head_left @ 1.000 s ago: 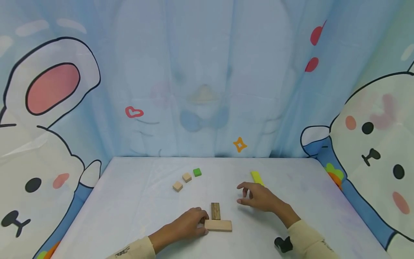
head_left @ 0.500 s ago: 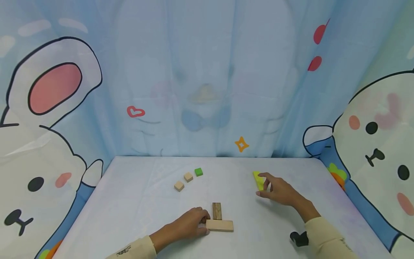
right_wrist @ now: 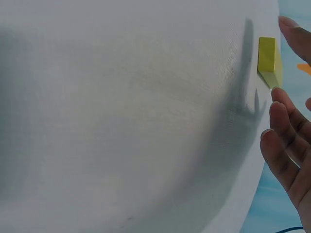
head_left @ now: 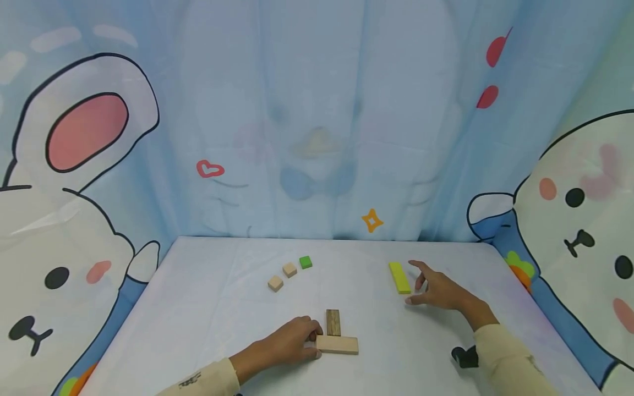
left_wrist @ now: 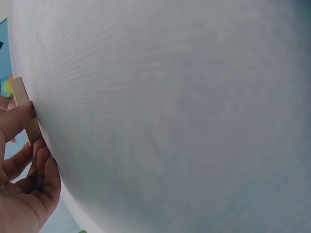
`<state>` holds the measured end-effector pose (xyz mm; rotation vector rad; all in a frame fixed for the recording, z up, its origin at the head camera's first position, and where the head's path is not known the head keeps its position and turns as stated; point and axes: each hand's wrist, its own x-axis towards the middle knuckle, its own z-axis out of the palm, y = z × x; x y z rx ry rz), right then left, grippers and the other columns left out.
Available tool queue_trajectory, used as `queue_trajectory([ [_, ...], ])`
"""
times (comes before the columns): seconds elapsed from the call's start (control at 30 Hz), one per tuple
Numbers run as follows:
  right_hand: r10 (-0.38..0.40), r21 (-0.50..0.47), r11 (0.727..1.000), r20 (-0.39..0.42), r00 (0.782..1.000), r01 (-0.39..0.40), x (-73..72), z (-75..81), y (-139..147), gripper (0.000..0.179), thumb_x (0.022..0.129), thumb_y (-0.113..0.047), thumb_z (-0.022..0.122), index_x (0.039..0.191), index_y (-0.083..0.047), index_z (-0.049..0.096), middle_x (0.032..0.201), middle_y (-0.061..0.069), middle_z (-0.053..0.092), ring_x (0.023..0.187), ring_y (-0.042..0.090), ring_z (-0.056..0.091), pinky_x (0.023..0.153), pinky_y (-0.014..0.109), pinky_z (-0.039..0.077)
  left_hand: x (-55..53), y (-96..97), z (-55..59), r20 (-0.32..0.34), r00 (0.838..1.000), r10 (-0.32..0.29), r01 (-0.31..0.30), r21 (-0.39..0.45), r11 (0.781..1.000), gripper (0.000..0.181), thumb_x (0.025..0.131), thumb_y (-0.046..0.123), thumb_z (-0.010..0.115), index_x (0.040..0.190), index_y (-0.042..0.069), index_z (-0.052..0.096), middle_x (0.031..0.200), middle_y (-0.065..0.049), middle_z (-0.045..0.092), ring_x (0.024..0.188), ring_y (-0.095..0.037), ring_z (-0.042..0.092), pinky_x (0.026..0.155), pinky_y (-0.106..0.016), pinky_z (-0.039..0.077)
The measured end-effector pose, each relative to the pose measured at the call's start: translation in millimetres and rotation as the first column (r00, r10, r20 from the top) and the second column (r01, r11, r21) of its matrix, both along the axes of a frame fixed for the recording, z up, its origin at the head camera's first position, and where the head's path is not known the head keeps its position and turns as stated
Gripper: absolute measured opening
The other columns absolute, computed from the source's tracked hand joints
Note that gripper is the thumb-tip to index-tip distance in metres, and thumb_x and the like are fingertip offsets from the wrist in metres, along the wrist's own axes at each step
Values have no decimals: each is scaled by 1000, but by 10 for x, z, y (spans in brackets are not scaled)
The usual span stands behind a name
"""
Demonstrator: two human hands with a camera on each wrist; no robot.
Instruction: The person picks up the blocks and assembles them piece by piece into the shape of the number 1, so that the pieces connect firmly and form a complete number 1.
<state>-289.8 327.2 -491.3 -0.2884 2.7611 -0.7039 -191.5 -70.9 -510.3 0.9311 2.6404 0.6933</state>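
At the front of the table my left hand (head_left: 293,342) pinches the left end of a light wooden block (head_left: 343,345). In the left wrist view, thumb and fingers press on the block (left_wrist: 32,127) from either side. A darker wooden block (head_left: 333,322) touches its far side, forming an upside-down T. My right hand (head_left: 438,289), fingers apart, hovers just right of a yellow block (head_left: 399,278) lying on the table. In the right wrist view, the yellow block (right_wrist: 267,54) shows beyond the spread thumb and fingers, with nothing held.
Two small wooden cubes (head_left: 289,269) and a green cube (head_left: 305,262) lie in a slanting row at the back left of the white table (head_left: 223,308). A patterned blue curtain (head_left: 307,82) hangs behind. A black object (head_left: 464,357) shows by the right sleeve.
My right hand has moved right, passing over the yellow block to its right side. The left hand stays on the light wooden block; the view has shifted slightly.
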Motion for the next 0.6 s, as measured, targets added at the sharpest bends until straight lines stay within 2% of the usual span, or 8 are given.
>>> queue_trajectory([
  [0.27, 1, 29, 1000, 44, 999, -2, -166, 17, -12, 119, 69, -44, 91, 156, -8, 19, 106, 6, 58, 87, 21, 54, 82, 43, 51, 2, 10, 9, -4, 1000, 12, -12, -10, 1000, 32, 88, 26, 79, 114, 13, 66, 90, 12, 56, 81, 2, 48, 77, -19, 46],
  [0.6, -2, 79, 997, 120, 993, -7, -361, -70, 3, 124, 65, -47, 92, 157, -9, 18, 107, 7, 57, 94, 25, 52, 91, 52, 48, 13, 5, 22, 19, 1000, 15, -15, -21, 1000, 32, 89, 27, 78, 115, 12, 66, 91, 12, 56, 82, 3, 49, 78, -19, 47],
])
